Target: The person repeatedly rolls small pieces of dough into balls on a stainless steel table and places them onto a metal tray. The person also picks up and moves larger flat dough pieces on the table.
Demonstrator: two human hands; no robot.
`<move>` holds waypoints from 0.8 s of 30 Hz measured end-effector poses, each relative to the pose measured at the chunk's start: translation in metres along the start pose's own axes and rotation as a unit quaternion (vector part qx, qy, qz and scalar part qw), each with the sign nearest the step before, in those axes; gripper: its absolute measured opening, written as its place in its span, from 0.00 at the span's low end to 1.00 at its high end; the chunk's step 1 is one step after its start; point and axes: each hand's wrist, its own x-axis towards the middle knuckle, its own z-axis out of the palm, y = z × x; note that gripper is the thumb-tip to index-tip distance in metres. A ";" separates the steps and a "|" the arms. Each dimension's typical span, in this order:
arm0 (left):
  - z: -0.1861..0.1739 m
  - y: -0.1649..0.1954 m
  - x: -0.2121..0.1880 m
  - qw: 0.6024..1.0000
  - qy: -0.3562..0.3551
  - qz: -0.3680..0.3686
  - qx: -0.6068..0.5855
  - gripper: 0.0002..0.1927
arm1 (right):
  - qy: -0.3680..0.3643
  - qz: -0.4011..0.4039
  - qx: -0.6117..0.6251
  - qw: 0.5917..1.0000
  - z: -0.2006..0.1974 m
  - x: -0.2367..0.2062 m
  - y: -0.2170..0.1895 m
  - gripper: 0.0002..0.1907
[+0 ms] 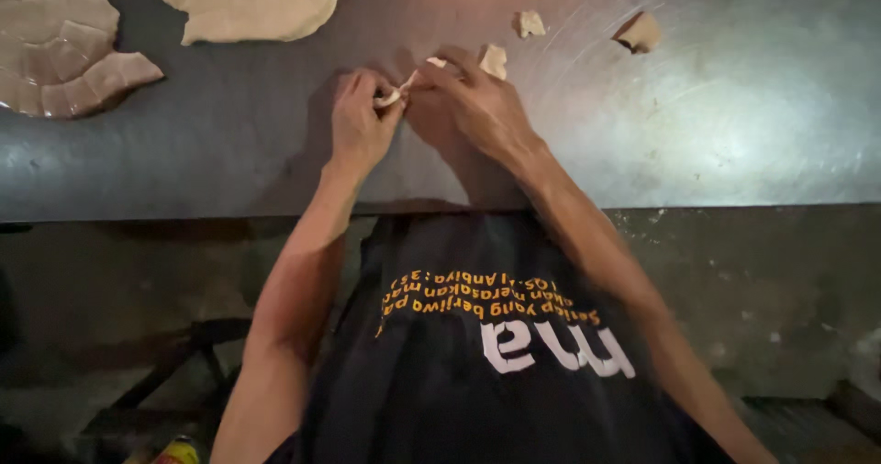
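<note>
Steel table [734, 134], both hands [418, 106] pinching dough piece [390, 97], dough sheets [248, 0] nearby

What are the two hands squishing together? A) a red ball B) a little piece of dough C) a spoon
B: the left hand and right hand pinch a small pale piece of dough between their fingertips, above the grey metal table.

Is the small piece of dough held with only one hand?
No, both the left hand and the right hand pinch the small dough piece between their fingertips above the metal table.
</note>
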 end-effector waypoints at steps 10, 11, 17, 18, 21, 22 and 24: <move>-0.098 -0.075 -0.035 0.901 0.112 -0.214 -0.359 0.15 | 0.062 0.131 -0.006 0.989 0.043 0.071 -0.017 0.15; -0.098 -0.075 -0.035 0.901 0.113 -0.219 -0.358 0.12 | 0.022 0.115 -0.001 0.993 0.045 0.073 -0.029 0.20; -0.068 -0.045 -0.022 0.851 0.126 -0.229 -0.457 0.09 | -0.086 -0.040 0.043 0.995 0.061 0.063 -0.116 0.28; -0.062 -0.040 -0.018 0.846 0.135 -0.226 -0.464 0.10 | -0.077 -0.015 0.029 0.997 0.062 0.062 -0.126 0.25; -0.049 -0.029 -0.008 0.755 0.156 -0.262 -0.580 0.15 | -0.042 -0.002 -0.007 0.999 0.064 0.061 -0.140 0.23; -0.046 -0.027 -0.004 0.787 0.155 -0.247 -0.544 0.15 | -0.027 -0.005 -0.017 0.999 0.064 0.061 -0.141 0.23; -0.042 -0.019 0.003 0.842 0.150 -0.213 -0.473 0.14 | 0.020 -0.031 -0.050 0.998 0.062 0.057 -0.141 0.25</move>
